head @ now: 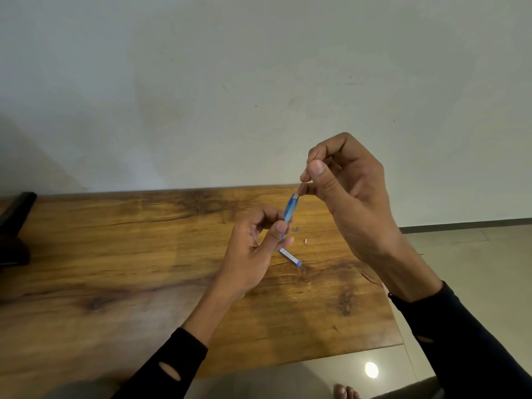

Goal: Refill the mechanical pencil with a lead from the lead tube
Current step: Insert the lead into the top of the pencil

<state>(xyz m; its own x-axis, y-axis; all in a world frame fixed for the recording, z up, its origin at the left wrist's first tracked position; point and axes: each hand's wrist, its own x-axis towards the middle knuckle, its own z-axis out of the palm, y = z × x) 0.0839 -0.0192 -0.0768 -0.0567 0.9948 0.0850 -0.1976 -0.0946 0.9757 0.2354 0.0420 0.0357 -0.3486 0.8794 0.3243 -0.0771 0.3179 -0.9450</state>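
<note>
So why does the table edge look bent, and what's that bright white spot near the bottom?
Head view: the wide-angle lens bows the table edge and wall line; the white spot is a light's glare on the glossy floor; the thin lead in the right hand is barely resolved.

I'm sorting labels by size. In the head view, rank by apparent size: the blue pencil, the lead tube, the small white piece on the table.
1. Blue pencil, partly hidden by the left hand.
2. Lead tube.
3. Small white piece.
The pencil is nearer the camera.

lead tube (290,256) label print, unreadable
</note>
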